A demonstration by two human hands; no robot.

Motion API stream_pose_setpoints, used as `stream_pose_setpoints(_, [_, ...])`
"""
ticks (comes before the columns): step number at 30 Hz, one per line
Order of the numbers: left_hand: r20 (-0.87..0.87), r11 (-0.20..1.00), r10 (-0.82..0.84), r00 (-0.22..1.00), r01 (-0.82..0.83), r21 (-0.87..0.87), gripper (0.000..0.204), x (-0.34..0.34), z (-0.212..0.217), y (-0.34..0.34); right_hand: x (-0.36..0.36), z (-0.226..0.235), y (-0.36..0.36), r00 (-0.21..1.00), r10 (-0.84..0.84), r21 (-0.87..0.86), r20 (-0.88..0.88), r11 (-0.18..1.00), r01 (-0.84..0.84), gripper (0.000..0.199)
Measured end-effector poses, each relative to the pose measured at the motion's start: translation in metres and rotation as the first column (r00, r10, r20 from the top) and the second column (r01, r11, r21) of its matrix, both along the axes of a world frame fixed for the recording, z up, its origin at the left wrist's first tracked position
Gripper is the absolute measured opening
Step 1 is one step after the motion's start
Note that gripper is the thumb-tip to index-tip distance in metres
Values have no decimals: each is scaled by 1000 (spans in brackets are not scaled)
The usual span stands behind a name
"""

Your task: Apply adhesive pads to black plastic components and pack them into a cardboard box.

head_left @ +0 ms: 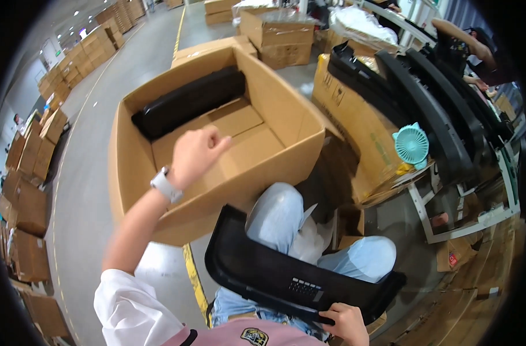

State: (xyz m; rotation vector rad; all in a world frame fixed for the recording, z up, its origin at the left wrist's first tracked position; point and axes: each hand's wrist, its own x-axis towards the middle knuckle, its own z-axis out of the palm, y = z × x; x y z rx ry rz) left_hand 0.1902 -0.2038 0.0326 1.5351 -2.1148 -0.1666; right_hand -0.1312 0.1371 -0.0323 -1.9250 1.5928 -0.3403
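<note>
Across my lap lies a long black plastic panel (pixel 257 271) with a curved arm at its left end and a small grid of slots. My right hand (pixel 345 323) grips its near edge toward the right end, thumb on top. Over the open cardboard box (pixel 217 193) hovers my left hand (pixel 198 153), closed with the fingers curled under; whatever it may hold is hidden. A light watch (pixel 167 184) is on that wrist. Inside the box, a similar black plastic part (pixel 191 102) leans along the far wall.
On the right, several black curved panels (pixel 430 109) stand on a white metal rack (pixel 467 229), with a turquoise handheld fan (pixel 411 145) before them. A brown carton (pixel 355 132) stands beside the box. Another person's arm (pixel 470 43) shows at upper right. Stacked cartons (pixel 73 69) line the left.
</note>
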Motion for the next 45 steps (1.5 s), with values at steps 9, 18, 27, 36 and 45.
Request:
stream_pose_setpoints(9, [648,836,540,537,-432,-339,57,125,-49,-237,-7,-4,-18,999,-27,184,-33,982,33,33])
stream_pose_setpoints(18, [604,746,594,532,-644,-167,84,176,-102,-312,-24,-2,-56,995,94,446,-31,892,-71,28])
stream_pose_setpoints(27, [808,967,-38,588,-184,179,62,171,-109,-273,-14,-2,-90,971,222,452,-85,877,-161,35])
stream_pose_setpoints(36, [40,862,-383,923,341,375,62,121,-77,-186,-4,3,-65,995,94,408,-26,910,-75,37])
stream_pose_setpoints(45, [15,810,-559,829,543,222,48,62,42,9,-145,15,9,531,-724,-382,439,385,840,18])
